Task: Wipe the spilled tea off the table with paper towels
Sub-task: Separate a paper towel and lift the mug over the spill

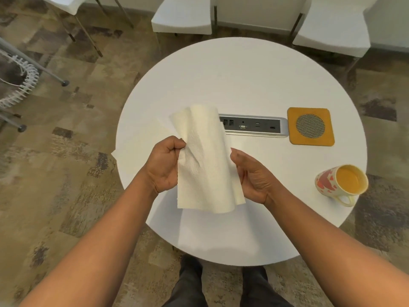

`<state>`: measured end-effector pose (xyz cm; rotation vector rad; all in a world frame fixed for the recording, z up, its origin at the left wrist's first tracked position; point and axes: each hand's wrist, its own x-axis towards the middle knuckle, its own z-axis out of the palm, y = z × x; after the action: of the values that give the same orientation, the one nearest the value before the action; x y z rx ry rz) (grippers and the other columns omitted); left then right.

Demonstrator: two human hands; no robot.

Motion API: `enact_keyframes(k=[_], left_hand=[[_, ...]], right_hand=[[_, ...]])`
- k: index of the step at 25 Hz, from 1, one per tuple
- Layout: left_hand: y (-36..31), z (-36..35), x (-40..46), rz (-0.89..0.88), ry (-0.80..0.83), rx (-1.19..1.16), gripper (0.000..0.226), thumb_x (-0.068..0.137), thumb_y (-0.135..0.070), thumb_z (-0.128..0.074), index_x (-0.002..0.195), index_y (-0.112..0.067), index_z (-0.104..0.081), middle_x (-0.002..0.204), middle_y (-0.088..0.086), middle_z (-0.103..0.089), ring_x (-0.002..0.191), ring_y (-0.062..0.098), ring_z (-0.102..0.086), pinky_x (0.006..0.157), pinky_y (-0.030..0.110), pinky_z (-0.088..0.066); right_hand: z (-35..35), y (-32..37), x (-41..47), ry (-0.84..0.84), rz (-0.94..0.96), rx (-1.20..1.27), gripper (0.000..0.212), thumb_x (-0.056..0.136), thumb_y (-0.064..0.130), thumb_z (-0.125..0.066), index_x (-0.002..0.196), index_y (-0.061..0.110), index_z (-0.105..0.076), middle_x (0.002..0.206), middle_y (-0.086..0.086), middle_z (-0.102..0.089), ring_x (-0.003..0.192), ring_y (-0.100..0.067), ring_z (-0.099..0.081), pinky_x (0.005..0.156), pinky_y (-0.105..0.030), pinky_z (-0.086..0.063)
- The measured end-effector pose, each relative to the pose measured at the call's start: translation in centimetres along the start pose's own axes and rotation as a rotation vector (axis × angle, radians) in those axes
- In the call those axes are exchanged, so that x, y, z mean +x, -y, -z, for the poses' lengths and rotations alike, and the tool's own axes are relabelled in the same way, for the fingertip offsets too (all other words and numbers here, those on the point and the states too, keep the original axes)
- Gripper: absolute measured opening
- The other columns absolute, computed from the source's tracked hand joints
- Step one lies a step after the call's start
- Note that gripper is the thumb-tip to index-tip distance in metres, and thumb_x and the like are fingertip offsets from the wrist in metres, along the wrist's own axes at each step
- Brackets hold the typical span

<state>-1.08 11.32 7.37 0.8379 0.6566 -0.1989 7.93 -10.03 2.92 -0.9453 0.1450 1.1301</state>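
A paper towel (pixel 205 160) is held above the table (pixel 243 85), left of the mug (pixel 340 185); the left hand (pixel 164 166) pinches its edge, the right hand (pixel 254 176) supports it in a loose grip. No spilled tea can be made out. A careless sweep towards the mug, near the rim with orange tea inside, could tip it.

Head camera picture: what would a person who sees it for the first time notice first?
First comes the white paper towel, held up above the middle of the round white table between the left hand and the right hand. Next, the heart-patterned mug with its yellow-orange inside lies tipped on its side near the table's right edge. Beyond it sits a mustard-yellow square pad beside the grey socket strip.
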Motion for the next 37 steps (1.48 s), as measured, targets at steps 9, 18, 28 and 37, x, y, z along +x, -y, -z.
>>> enact_keyframes(k=[9,18,28,37], left_hand=[[2.8,-2.2,2.4,-0.117,-0.117,0.320,0.032,0.090,-0.025,-0.076,0.121,-0.015,-0.072,0.117,0.010,-0.076,0.111,0.036,-0.071,0.075,0.040,-0.061],[6.4,-7.4,3.0,-0.498,-0.215,0.972,0.027,0.104,-0.034,-0.046,0.107,-0.042,-0.072,0.092,-0.002,-0.069,0.083,0.011,-0.065,0.068,0.025,-0.048],[10.1,-10.6,3.1,-0.530,-0.131,1.471,0.053,0.108,-0.033,-0.035,0.160,-0.033,-0.024,0.106,0.000,-0.051,0.097,0.023,-0.057,0.076,0.040,-0.052],[10.0,-11.0,2.9,-0.477,-0.136,1.485,0.053,0.109,-0.031,-0.033,0.160,-0.023,-0.024,0.113,0.004,-0.056,0.099,0.024,-0.058,0.077,0.039,-0.052]], right_hand=[[6.1,2.4,-2.7,-0.386,0.140,-0.107,0.019,0.090,0.010,-0.066,0.107,0.014,-0.074,0.109,-0.009,-0.076,0.100,-0.029,-0.073,0.072,-0.038,-0.061],[5.6,1.3,-3.6,-0.325,0.184,0.065,0.022,0.100,0.013,-0.052,0.115,0.009,-0.068,0.112,-0.009,-0.075,0.101,-0.024,-0.072,0.077,-0.033,-0.060],[3.8,-0.2,-4.4,-0.207,0.150,0.001,0.025,0.104,0.023,-0.047,0.119,0.022,-0.067,0.119,-0.006,-0.073,0.112,-0.022,-0.068,0.086,-0.031,-0.058],[3.8,-0.3,-4.8,-0.169,0.150,0.046,0.027,0.103,0.019,-0.048,0.124,0.017,-0.065,0.121,-0.007,-0.072,0.114,-0.021,-0.067,0.085,-0.027,-0.057]])
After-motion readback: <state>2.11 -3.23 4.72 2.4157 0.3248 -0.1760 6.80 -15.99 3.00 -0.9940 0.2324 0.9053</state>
